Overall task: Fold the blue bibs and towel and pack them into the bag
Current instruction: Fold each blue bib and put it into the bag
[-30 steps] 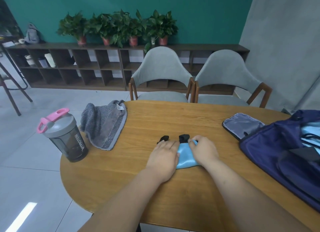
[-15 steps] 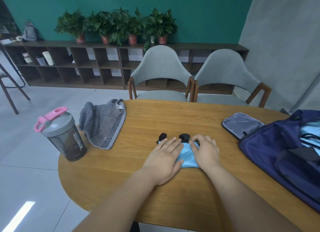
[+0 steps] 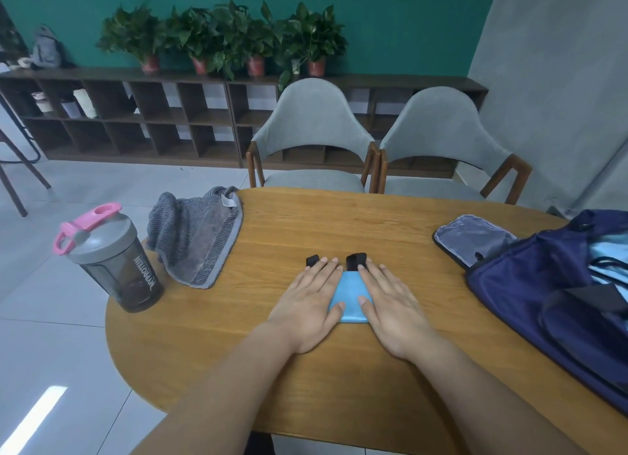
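A folded light blue bib with black strap ends lies in the middle of the round wooden table. My left hand and my right hand lie flat on it, fingers straight, pressing down on either side. A grey towel lies crumpled at the table's left edge. The navy bag stands open at the right, with light blue fabric showing inside.
A dark shaker bottle with a pink-and-grey lid stands at the table's left edge. A grey zip pouch lies beside the bag. Two grey chairs stand behind the table. Shelves and potted plants line the far wall.
Both hands have flattened out: the fingers that were curled at the bib's strap end now lie straight, and the hands have spread apart over the folded bib.
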A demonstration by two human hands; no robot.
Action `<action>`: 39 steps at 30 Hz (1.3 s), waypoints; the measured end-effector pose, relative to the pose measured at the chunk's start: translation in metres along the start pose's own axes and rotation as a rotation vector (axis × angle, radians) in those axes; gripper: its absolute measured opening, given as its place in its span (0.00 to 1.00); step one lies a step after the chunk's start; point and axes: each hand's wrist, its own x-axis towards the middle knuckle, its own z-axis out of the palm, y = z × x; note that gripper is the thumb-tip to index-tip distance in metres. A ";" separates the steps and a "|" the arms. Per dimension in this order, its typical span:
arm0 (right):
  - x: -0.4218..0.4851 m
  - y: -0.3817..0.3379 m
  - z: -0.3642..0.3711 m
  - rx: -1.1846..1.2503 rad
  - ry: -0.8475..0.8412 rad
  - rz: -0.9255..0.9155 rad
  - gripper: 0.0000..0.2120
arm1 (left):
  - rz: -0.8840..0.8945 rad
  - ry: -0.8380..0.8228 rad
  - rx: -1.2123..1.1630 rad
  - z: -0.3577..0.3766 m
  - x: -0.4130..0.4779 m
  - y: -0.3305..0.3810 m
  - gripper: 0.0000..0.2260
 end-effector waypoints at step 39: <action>0.013 0.000 -0.031 0.088 0.146 0.266 0.16 | -0.433 0.421 -0.133 0.011 -0.008 0.003 0.23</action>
